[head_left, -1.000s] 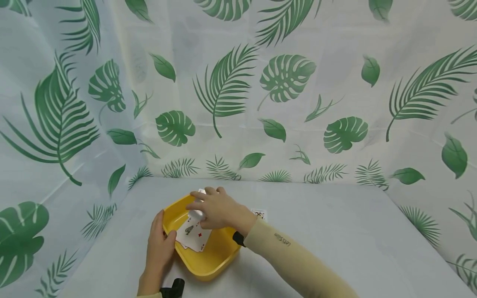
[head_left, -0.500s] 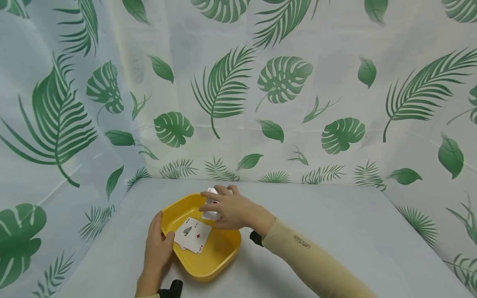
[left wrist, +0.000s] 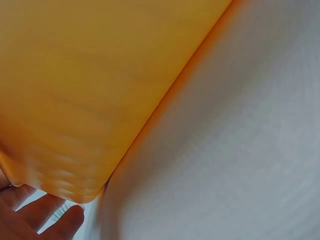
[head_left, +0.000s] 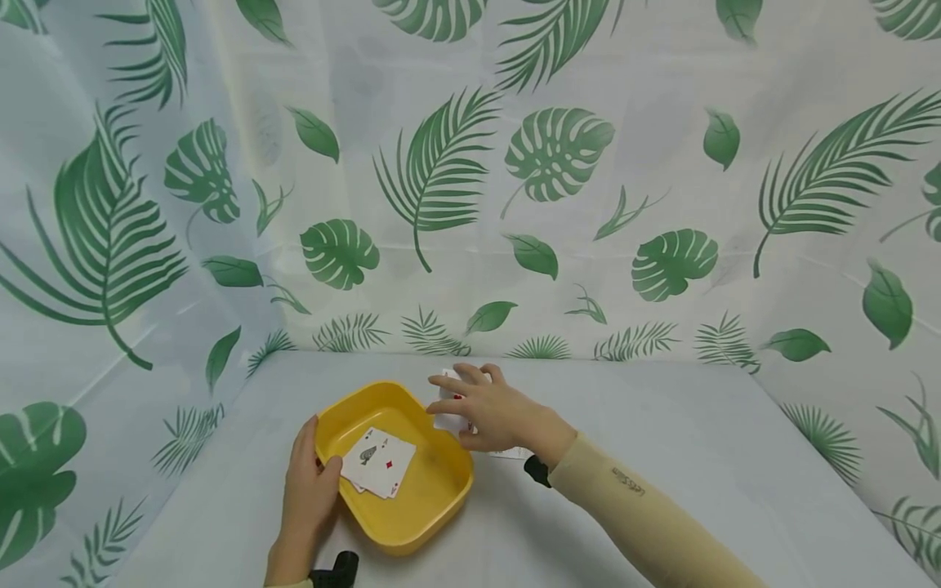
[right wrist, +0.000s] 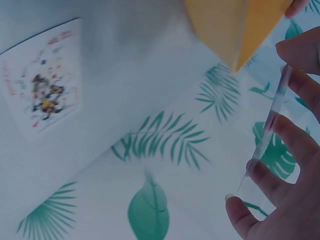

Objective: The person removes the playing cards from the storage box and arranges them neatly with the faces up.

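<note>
In the head view my left hand (head_left: pixel 305 494) grips the left rim of a yellow plastic tray (head_left: pixel 430 506), thumb over the edge and fingers outside. The left wrist view shows the tray's outer wall (left wrist: pixel 100 90) close up, with fingers at its corner. Inside the tray lie overlapping playing cards (head_left: pixel 384 464), an ace of spades and an ace of diamonds showing. My right hand (head_left: pixel 503 415) pinches some playing cards (head_left: pixel 447 421) just beyond the tray's right rim. The right wrist view has these cards (right wrist: pixel 267 127) edge-on between thumb and fingertips; their number is unclear.
A joker card (right wrist: pixel 50 80) lies face up on the white table (head_left: pixel 662 457), partly hidden under my right wrist in the head view. Leaf-patterned cloth (head_left: pixel 559 278) stands along the back and both sides of the table.
My right hand has moved right with the cards it holds, from above the tray to past its right rim. My left hand and the tray stay almost in place.
</note>
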A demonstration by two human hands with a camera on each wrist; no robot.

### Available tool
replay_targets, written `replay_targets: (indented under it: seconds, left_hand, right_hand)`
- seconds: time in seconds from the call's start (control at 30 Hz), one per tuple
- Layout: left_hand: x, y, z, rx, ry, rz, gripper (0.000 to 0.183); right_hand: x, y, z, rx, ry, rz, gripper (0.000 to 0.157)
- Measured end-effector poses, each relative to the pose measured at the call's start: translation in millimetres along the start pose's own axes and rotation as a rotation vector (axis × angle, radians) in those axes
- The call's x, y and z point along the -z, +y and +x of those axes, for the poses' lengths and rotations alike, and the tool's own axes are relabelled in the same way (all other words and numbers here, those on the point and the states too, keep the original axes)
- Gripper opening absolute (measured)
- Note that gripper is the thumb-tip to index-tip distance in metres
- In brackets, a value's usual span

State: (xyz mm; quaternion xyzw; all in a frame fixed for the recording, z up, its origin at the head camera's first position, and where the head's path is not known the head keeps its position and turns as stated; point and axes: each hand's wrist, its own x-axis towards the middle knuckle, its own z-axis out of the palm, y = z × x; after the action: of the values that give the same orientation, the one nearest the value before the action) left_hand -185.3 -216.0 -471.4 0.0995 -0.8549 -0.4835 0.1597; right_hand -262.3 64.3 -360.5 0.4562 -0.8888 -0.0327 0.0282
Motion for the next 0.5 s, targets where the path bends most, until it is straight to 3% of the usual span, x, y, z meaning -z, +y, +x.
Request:
replay_targets:
  seconds: [0.5]
  left_hand:
    - [0.7,1.7,-0.9,0.021,-0.004,0.008,0.077]
  right_hand:
    - [-27.1,38,-41,0.018,0.052,0.142,0.049]
